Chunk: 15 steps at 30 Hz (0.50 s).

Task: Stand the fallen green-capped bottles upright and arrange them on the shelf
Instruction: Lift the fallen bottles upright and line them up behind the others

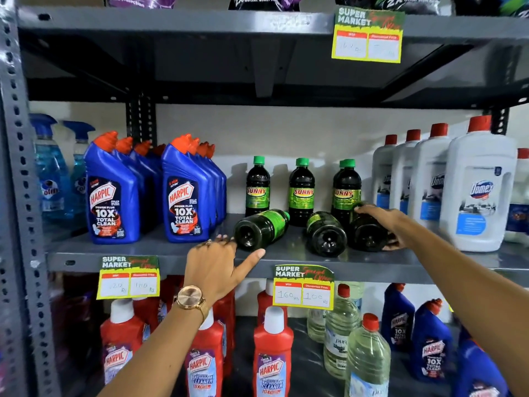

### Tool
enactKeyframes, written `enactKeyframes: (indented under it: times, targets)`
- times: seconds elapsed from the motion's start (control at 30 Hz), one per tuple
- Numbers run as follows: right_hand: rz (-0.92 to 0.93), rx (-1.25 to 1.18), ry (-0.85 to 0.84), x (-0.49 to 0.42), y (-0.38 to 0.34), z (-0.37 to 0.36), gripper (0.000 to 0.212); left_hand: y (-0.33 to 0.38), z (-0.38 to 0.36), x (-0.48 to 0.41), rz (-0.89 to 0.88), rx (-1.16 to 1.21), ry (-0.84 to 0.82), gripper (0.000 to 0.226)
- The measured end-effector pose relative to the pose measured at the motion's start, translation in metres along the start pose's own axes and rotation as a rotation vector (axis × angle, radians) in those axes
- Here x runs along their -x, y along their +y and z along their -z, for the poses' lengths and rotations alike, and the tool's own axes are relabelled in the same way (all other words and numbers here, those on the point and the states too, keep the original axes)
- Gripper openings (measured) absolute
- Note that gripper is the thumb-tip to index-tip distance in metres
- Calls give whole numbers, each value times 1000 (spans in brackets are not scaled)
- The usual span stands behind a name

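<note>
Right hand (383,222) wraps the rightmost fallen dark green-capped plastic bottle (366,236) at centre-right, seemingly to right it; left hand (217,265), fingers spread, touches another toppled bottle (262,229) on the grey metal shelf (143,250).

Even indoor light, wide-angle warp at edges.
Soft bottle shadows fall on the back wall (315,130); underside of the upper shelf (257,67) is dark. Left upright post (17,167) bows and blurs. Centre labels sharp, corners smeared; faint sheen on the shelf surface (286,247).
</note>
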State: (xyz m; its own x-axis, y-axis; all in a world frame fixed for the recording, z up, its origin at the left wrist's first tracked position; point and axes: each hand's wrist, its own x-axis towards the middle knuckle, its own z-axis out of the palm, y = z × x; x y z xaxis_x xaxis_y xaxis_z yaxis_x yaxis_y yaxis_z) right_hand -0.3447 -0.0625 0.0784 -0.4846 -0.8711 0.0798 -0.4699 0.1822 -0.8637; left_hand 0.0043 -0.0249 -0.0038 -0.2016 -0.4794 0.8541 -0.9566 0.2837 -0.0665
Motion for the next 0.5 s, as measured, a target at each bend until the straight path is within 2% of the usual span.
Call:
enactKeyframes:
  times: [0.1,0.2,0.37,0.5]
  targets:
    - [162,20,244,-4,3,-6,77,1,-1,0,14,29,2,72]
    - [285,-22,329,-9,0,-14,72,1,-3,-1,25,33,19,69]
    - [375,-14,275,-20,-2,-30,69,0,-8,0,40,37,38,68]
    - [328,-36,188,-30,-13,-34,70,0,-11,0,57,49,64,64]
